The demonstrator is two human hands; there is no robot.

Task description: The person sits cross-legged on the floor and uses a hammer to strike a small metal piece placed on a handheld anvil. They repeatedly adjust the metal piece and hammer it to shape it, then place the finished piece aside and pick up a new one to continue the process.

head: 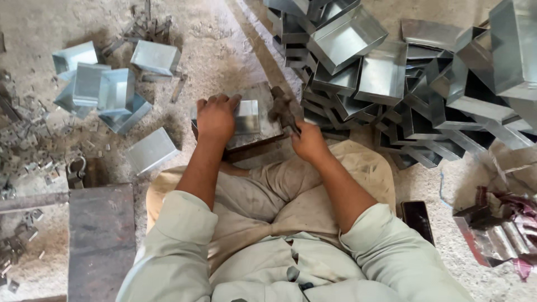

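Observation:
My left hand (215, 117) presses down on a small shiny sheet-metal box (246, 116) that lies on a dark metal block (263, 133) in front of my crossed legs. My right hand (306, 141) grips the handle of a dark hammer (282, 107), whose head sits just right of the box, above the block's edge. Both forearms come out of pale rolled sleeves.
A big heap of open metal boxes (386, 72) fills the upper right. Several finished boxes (106, 89) lie at the upper left on the dusty floor, one flat box (151, 150) nearer. A dark steel slab (100, 240) sits lower left, scrap bits (28, 162) beyond it, a phone (418, 219) by my right knee.

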